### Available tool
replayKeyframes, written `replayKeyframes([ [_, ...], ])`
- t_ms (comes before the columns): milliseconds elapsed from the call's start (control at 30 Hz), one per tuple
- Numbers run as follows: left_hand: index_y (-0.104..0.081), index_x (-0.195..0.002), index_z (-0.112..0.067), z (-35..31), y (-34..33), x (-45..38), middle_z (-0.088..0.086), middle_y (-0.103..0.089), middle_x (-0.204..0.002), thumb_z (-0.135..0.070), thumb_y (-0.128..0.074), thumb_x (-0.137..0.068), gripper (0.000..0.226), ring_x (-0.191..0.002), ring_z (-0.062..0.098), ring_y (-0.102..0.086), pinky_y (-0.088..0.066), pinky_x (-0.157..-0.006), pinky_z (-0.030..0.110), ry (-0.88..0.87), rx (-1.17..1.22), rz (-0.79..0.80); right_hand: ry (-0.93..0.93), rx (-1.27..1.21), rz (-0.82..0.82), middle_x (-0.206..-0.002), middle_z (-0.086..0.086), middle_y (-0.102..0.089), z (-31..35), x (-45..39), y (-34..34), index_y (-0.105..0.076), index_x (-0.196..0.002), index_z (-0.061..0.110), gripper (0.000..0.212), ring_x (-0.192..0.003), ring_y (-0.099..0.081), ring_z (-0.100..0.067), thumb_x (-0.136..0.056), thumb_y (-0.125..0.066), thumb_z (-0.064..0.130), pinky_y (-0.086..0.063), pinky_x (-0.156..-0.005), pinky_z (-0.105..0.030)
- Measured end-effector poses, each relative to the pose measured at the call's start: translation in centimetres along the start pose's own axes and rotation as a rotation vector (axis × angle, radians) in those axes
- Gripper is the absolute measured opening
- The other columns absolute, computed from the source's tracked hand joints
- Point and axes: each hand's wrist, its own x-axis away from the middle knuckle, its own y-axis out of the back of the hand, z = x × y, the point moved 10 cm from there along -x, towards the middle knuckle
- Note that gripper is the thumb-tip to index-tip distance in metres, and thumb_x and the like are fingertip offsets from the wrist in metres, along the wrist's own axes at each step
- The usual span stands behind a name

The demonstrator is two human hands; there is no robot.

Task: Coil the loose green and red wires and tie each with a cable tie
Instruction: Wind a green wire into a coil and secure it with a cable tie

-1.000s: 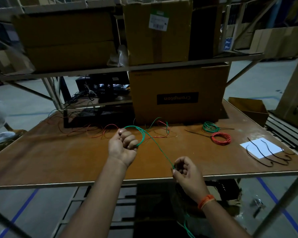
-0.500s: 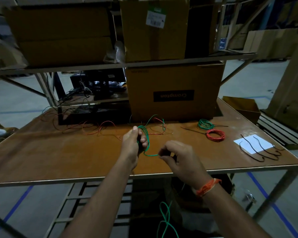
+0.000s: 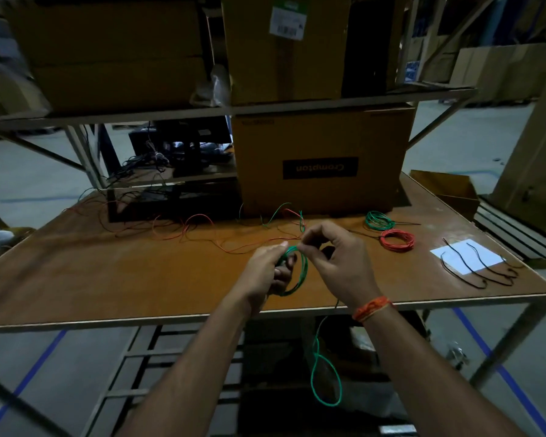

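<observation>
Over the table (image 3: 114, 279), right hand (image 3: 338, 263) now brought in beside left hand (image 3: 265, 272), both pinching the green wire (image 3: 301, 272), another loop laid on, tail dangling below the edge: coiling unfinished, tying pending.

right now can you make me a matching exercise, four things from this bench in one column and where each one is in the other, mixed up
Things:
1. green wire being coiled
2. finished red wire coil
3. thin black cable ties
4. brown cardboard box with a black label

Places:
A. lying partly across the white paper sheet at the table's right end
B. standing at the back of the brown wooden table, under the shelf
C. in the grip of the left hand and right hand, its tail hanging below the table edge
D. flat on the table, just in front of the finished green wire coil

Pairs: 1-C, 2-D, 3-A, 4-B
</observation>
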Motion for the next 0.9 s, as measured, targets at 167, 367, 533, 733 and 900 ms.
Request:
replayKeyframes([
  [167,-0.053,-0.072,-0.019,-0.6,-1.7,1.1,-0.005,-0.029,-0.055,-0.041,-0.039,-0.108,0.044,-0.045,0.011,-0.022,-0.017,-0.046,0.025,0.002,-0.028,0.129,-0.112,-0.082,-0.003,-0.087,0.009,-0.066,-3.0,0.5,-0.2,-0.065,-0.089,0.023,0.009,-0.084,-0.064,-0.009,-0.089,-0.074,0.020,-0.056,-0.070,-0.038],
  [367,-0.047,-0.065,-0.024,-1.1,-1.9,1.1,-0.008,-0.027,-0.052,-0.036,-0.038,-0.108,0.045,-0.041,0.008,-0.021,-0.021,-0.041,0.023,0.036,0.184,0.059,-0.295,-0.370,0.212,-0.098,-0.007,-0.069,-6.5,1.9,-1.5,-0.068,-0.103,0.013,0.013,-0.091,-0.066,-0.018,-0.092,-0.066,0.007,-0.057,-0.081,-0.032],
  [533,-0.044,-0.063,-0.025,-3.2,-2.3,1.0,-0.010,-0.024,-0.049,-0.035,-0.036,-0.108,0.047,-0.038,0.006,-0.021,-0.020,-0.037,0.020,0.001,0.414,0.034,-0.537,-0.165,0.496,-0.089,-0.007,-0.074,-12.2,5.9,-2.6,-0.075,-0.090,0.013,0.005,-0.084,-0.067,-0.011,-0.088,-0.073,0.009,-0.055,-0.084,-0.029],
  [733,-0.042,-0.064,-0.024,-6.1,-5.2,1.5,-0.011,-0.026,-0.047,-0.035,-0.036,-0.105,0.043,-0.039,0.006,-0.017,-0.022,-0.034,0.018,-0.081,0.527,0.081,-0.472,0.245,0.402,-0.088,-0.006,-0.070,-14.9,7.3,-3.2,-0.073,-0.094,0.009,0.008,-0.084,-0.066,-0.022,-0.093,-0.066,0.014,-0.042,-0.073,-0.021],
  [900,-0.042,-0.066,-0.023,-5.0,-6.4,1.6,-0.011,-0.025,-0.047,-0.036,-0.037,-0.105,0.041,-0.037,0.004,-0.020,-0.021,-0.035,0.018,-0.069,0.503,0.067,-0.525,0.014,1.020,-0.072,-0.008,-0.067,-14.7,13.9,-7.4,-0.065,-0.078,0.012,0.021,-0.070,-0.068,-0.026,-0.094,-0.058,0.001,-0.053,-0.063,-0.018],
])
